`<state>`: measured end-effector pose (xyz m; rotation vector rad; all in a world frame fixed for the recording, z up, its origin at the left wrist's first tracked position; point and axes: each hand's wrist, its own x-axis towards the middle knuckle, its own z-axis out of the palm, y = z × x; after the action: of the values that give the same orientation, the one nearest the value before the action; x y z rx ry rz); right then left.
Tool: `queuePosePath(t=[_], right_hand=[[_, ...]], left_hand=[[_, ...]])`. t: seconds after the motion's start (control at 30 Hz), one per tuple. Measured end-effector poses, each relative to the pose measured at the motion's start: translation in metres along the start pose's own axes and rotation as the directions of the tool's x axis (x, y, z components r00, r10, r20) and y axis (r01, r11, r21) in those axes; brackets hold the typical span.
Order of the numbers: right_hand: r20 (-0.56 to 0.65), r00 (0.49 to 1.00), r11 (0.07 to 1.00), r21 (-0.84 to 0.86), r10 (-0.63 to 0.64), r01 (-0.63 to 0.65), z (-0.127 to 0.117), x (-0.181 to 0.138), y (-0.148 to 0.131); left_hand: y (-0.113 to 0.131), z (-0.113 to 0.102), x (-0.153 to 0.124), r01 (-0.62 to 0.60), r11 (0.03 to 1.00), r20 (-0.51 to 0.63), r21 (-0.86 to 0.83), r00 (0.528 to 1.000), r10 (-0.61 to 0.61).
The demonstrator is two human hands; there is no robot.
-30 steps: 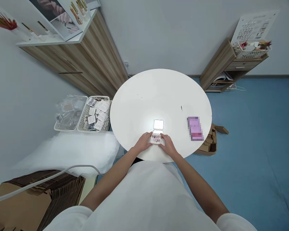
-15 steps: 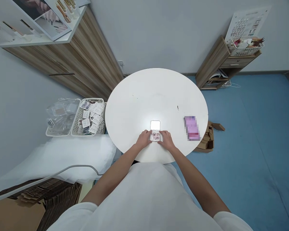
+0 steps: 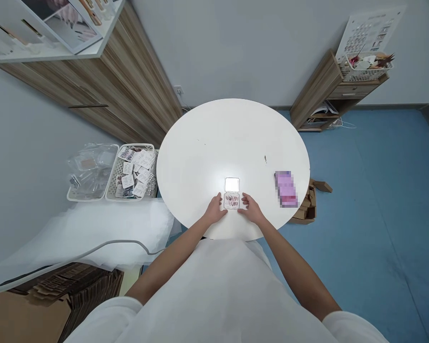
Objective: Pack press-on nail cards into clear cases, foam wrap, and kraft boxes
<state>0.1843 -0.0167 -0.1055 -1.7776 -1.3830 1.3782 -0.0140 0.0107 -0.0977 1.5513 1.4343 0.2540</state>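
A small clear hinged box (image 3: 232,206) lies on the white oval table (image 3: 232,138) near its front edge, with its lid raised toward the far side. Several small pinkish pieces that look like press-on nails (image 3: 231,199) sit in rows inside it. At the box's left side, my left hand (image 3: 214,210) has its thumb and fingers apart. My right hand (image 3: 251,209) is at the right side, its fingers likewise spread. Neither hand grips the box, though the thumbs are close to its lower corners.
A pixelated purple item (image 3: 286,189) lies on the table's right side. Left of the table stand a basket of cards (image 3: 153,183) and a basket of clear bags (image 3: 82,199). An open cardboard box (image 3: 305,214) is on the floor at right. Wooden cabinets (image 3: 139,81) stand behind.
Both hands have loosened from the sides of the box, and their fingers have moved outward. The box stays on the table with its lid raised. The view has shifted slightly.
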Motion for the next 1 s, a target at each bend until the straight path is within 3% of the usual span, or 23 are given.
queuePosePath(t=[0.1, 0.23, 0.47, 0.67, 0.9, 1.0], right_hand=[[0.039, 0.995, 0.978, 0.183, 0.096, -0.101, -0.003, -0.002, 0.003], [0.015, 0.992, 0.981, 0.145, 0.128, -0.129, 0.0, 0.005, 0.002], [0.013, 0.998, 0.993, 0.094, 0.069, -0.07, 0.006, 0.008, -0.003], [0.035, 0.999, 0.97, 0.242, -0.007, -0.001, -0.004, -0.011, -0.015], [0.065, 0.991, 0.893, 0.443, -0.119, 0.078, -0.029, -0.03, -0.037], [0.055, 0.995, 0.849, 0.526, -0.083, 0.041, -0.042, -0.028, -0.046]], left_hand=[[-0.006, 0.002, -0.006, 0.092, 0.973, 0.007, -0.211, 0.996, -0.093], [-0.006, 0.003, -0.007, 0.124, 0.933, 0.014, -0.338, 0.992, -0.126], [0.01, 0.003, -0.013, 0.091, 0.907, 0.001, -0.412, 0.995, -0.1], [0.02, 0.001, -0.029, 0.094, 0.843, -0.031, -0.53, 0.991, -0.13], [0.036, -0.007, -0.04, 0.061, 0.64, -0.004, -0.766, 0.995, -0.099], [0.044, -0.01, -0.042, 0.055, 0.609, 0.01, -0.791, 0.997, -0.077]])
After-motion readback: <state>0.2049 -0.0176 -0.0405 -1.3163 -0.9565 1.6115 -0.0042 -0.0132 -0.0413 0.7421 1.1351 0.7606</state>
